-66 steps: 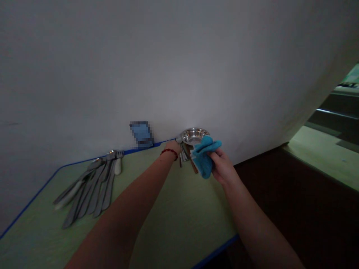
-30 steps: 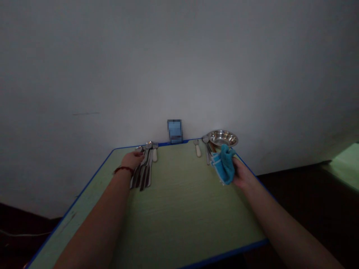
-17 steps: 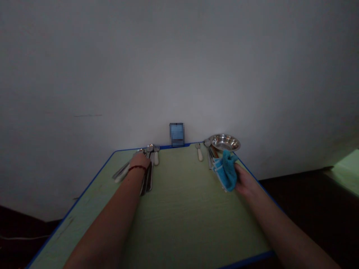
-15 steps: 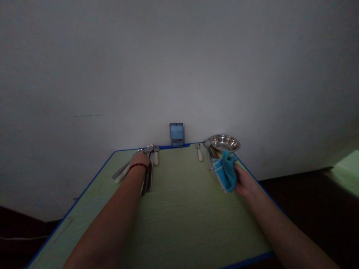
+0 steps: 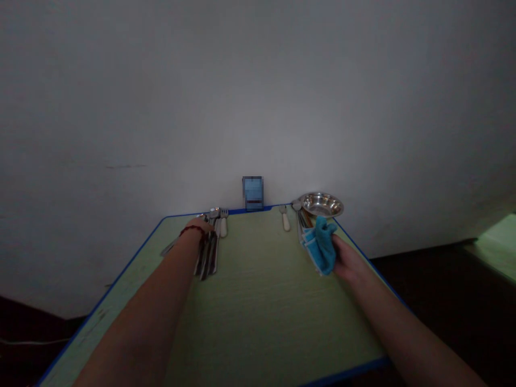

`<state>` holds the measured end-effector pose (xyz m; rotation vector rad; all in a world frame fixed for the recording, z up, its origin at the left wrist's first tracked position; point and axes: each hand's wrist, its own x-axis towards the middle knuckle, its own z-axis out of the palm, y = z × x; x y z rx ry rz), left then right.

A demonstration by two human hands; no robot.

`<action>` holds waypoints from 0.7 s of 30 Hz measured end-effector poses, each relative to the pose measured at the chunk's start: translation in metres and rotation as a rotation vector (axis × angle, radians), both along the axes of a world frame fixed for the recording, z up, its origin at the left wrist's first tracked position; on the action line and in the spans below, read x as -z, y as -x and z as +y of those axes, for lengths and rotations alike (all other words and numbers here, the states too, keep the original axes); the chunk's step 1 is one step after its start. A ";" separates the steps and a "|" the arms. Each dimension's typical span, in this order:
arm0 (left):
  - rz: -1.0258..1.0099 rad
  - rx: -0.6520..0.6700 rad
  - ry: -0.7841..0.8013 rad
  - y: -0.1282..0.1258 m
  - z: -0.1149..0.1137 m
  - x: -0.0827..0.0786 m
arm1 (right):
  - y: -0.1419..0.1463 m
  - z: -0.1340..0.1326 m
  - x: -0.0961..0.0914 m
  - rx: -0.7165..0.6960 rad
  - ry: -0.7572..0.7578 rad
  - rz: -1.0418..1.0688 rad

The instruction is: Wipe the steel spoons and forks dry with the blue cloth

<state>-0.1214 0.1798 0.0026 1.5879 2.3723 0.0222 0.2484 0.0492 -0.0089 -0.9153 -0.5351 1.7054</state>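
Observation:
My left hand (image 5: 196, 226), with a red thread on the wrist, lies on the far end of a row of steel cutlery (image 5: 207, 257) with knives, forks and spoons. Its fingers are hidden, so I cannot tell whether it grips anything. My right hand (image 5: 346, 259) is shut on a crumpled turquoise cloth (image 5: 323, 245). The cloth touches a small bunch of cutlery (image 5: 301, 226) lying just beside a shallow steel bowl (image 5: 321, 205). A cream-handled spoon (image 5: 286, 219) lies left of that bunch.
The pale green table (image 5: 274, 322) has a blue edge and stands against a grey wall (image 5: 258, 97). A pixelated blue object (image 5: 252, 193) stands at the back edge. Dark floor (image 5: 435, 301) lies beyond the right edge.
The view has swung from tilted to level over the table. My left hand has shifted slightly up and left over the cutlery, and my right hand has moved slightly left with the cloth.

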 end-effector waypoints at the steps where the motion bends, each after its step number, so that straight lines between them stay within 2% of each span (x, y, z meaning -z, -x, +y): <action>1: -0.003 0.001 0.001 0.000 0.000 -0.001 | 0.000 0.000 -0.001 0.016 0.020 0.005; 6: -0.012 0.009 -0.034 -0.002 -0.003 -0.006 | 0.000 0.001 0.001 0.000 -0.015 0.022; 16: -0.024 0.027 -0.058 -0.002 -0.006 -0.003 | 0.003 0.000 -0.004 0.032 0.031 0.009; 21: -0.057 0.067 -0.128 -0.005 -0.013 -0.008 | 0.002 0.000 -0.006 0.024 0.056 0.006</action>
